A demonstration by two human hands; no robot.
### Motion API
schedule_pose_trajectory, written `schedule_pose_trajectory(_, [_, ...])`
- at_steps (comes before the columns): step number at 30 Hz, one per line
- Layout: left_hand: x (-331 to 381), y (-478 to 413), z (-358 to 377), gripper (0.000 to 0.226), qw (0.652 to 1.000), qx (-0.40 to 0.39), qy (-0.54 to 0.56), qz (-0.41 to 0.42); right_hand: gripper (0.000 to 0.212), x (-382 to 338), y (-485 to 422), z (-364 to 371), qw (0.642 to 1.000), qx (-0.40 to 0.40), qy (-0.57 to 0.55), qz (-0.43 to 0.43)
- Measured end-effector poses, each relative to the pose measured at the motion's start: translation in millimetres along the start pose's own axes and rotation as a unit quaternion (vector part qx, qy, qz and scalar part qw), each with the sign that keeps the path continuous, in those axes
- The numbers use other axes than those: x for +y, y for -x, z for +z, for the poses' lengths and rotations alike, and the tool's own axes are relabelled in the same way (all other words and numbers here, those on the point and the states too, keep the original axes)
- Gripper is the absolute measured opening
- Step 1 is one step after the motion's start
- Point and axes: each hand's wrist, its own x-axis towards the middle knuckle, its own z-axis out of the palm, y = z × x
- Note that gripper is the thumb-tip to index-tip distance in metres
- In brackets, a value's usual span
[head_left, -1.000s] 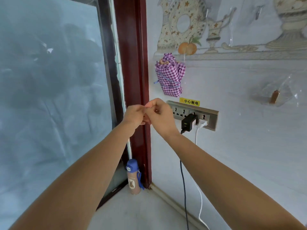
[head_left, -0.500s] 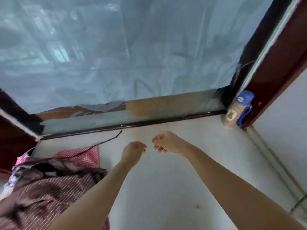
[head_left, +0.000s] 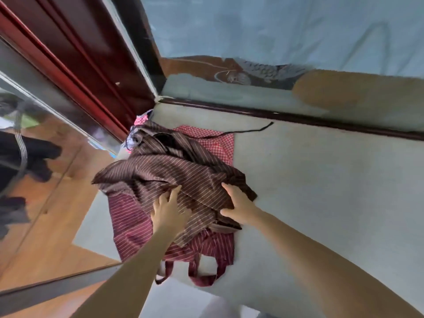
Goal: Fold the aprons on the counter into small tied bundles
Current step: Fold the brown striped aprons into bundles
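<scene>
- Half a second ago both hands hung curled over bare counter [head_left: 321, 180]; now they rest on the brown apron [head_left: 172, 166], which tops the pile at the counter's left end.
- Left hand [head_left: 169, 212]: fingers spread, pressing the cloth.
- Right hand [head_left: 238, 207]: thumb and forefinger splayed about a fold; other fingers hidden, so I cannot tell its grip.
- Likely the next apron is being taken up; no fold made yet.
- Striped apron [head_left: 130, 223] and checked apron [head_left: 215, 143] lie beneath.

Soft daylight, slight motion blur, wide-angle edge distortion.
</scene>
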Motion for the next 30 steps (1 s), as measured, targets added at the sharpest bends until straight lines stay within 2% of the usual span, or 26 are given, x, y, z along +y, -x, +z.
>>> schedule_pose_trajectory(4, [-7.4, -9.3, -2.7, 0.06, 0.995, 0.069, 0.077, 0.012, 0.033, -8.6, -8.1, -15.0, 0.988, 0.147, 0.041, 0.022])
schedule_pose_trajectory(6, [-9.7, -16.0, -5.3, 0.062, 0.988, 0.094, 0.126, 0.003, 0.039, -22.0, -14.6, -24.2, 0.977, 0.212, 0.025, -0.016])
schedule_pose_trajectory(7, [-10.6, -18.2, -6.4, 0.063, 0.984, 0.097, 0.147, -0.003, 0.049, -30.4, -18.5, -25.8, 0.975, 0.216, 0.01, -0.042])
schedule_pose_trajectory(9, [-16.0, -22.7, -7.2, 0.063, 0.982, 0.082, 0.168, -0.007, 0.075, -51.3, -29.0, -18.0, 0.986, 0.151, 0.017, -0.073])
schedule_pose_trajectory(11, [-20.6, -23.5, -5.4, 0.061, 0.985, 0.052, 0.161, 0.017, 0.088, -63.9, -38.7, 1.4, 0.985, 0.07, 0.149, -0.058])
schedule_pose_trajectory(13, [-23.3, -22.8, -1.8, 0.06, 0.986, 0.026, 0.158, 0.04, 0.071, -64.5, -43.8, 16.2, 0.952, 0.082, 0.29, -0.053])
schedule_pose_trajectory(14, [-23.8, -22.2, 0.0, 0.059, 0.986, 0.016, 0.159, 0.049, 0.055, -60.9, -45.0, 18.3, 0.944, 0.116, 0.302, -0.06])
schedule_pose_trajectory(15, [-23.5, -21.7, 1.4, 0.058, 0.985, 0.007, 0.159, 0.06, 0.042, -56.7, -45.1, 16.9, 0.949, 0.146, 0.274, -0.061])
schedule_pose_trajectory(17, [-19.9, -21.9, 5.3, 0.056, 0.983, -0.013, 0.156, 0.093, 0.029, -43.6, -42.5, 7.2, 0.959, 0.18, 0.212, -0.048])
schedule_pose_trajectory(22, [27.6, -20.7, 18.2, 0.059, 0.966, -0.108, 0.127, 0.197, 0.024, 5.6, -10.2, -40.6, 0.945, 0.249, 0.21, 0.027])
schedule_pose_trajectory(24, [52.0, -21.9, 28.6, 0.065, 0.954, -0.154, 0.076, 0.246, 0.024, 28.3, 7.9, -58.8, 0.941, 0.257, 0.203, 0.083])
schedule_pose_trajectory(26, [68.3, -23.1, 36.4, 0.066, 0.949, -0.164, 0.033, 0.267, 0.026, 45.4, 22.9, -71.3, 0.944, 0.247, 0.176, 0.128])
schedule_pose_trajectory(30, [78.5, -27.2, 41.0, 0.059, 0.958, -0.148, -0.008, 0.246, 0.025, 57.9, 35.5, -78.1, 0.958, 0.222, 0.119, 0.135])
